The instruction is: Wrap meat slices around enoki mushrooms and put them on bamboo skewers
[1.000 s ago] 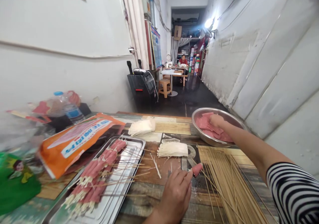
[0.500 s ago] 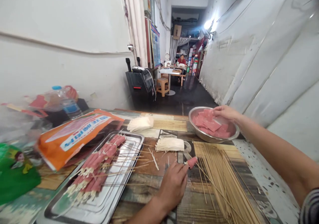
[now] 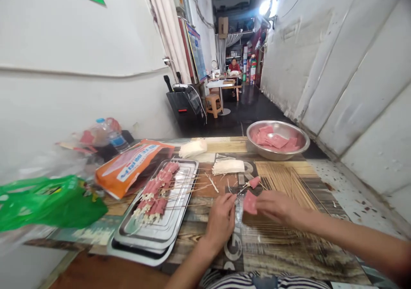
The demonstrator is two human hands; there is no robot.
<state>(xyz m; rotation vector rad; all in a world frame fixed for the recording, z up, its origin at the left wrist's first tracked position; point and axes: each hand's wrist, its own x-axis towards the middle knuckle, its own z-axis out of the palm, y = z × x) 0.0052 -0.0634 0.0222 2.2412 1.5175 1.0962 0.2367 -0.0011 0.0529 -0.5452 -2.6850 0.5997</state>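
My right hand (image 3: 276, 205) pinches a thin pink meat slice (image 3: 249, 202) low over the table, beside a pile of bamboo skewers (image 3: 295, 184). Close by on the left is my left hand (image 3: 221, 216), its fingers closed together; what they hold, if anything, I cannot make out. Just beyond both hands lies a meat-wrapped enoki roll (image 3: 254, 182). A bunch of enoki mushrooms (image 3: 228, 167) rests behind it, and another enoki bunch (image 3: 193, 148) is farther back. Finished skewered rolls (image 3: 160, 190) lie stacked on a metal tray (image 3: 182, 207) to the left.
A steel bowl (image 3: 279, 153) of meat slices stands at the back right. On the left are an orange packet (image 3: 131, 169), a green plastic bag (image 3: 61, 201) and a water bottle (image 3: 117, 140). A person (image 3: 234, 66) sits at a far table.
My right hand has come from the bowl to the table with a meat slice. My left hand has let go of the roll, which now lies on the table. The view has shifted.
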